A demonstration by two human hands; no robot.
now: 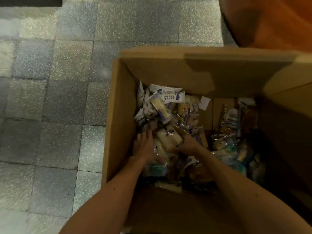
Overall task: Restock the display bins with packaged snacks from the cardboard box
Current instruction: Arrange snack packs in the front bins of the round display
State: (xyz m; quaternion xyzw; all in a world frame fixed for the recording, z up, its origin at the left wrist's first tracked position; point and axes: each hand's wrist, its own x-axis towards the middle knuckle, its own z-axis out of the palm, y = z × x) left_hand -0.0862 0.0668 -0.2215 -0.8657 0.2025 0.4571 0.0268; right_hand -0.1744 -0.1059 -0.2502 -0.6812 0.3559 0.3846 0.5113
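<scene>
Speckled grey floor tiles lie left of and beyond an open cardboard box, in dim light. Inside it, the right hand curls round the right end of a pale pack and grips it. The left hand lies against the pack's left side, fingers fairly straight and holding nothing. The pack sits on top of the heap, in the near-left part of the box.

Around it the snacks are piled loosely, white and purple wrappers overlapping toward the far wall. A darker heap fills the right side. The far flap leans in over the pile. A rounded orange shape stands far right. No display bins are in view.

The step looks like gathering a load. To do it well, the left hand should probably close under the pack's other end. The wrappers look slick, so a squeeze from the sides alone could let packs slip. Lift straight up, clear of the flap, and take only what both hands can hold without crushing it.
</scene>
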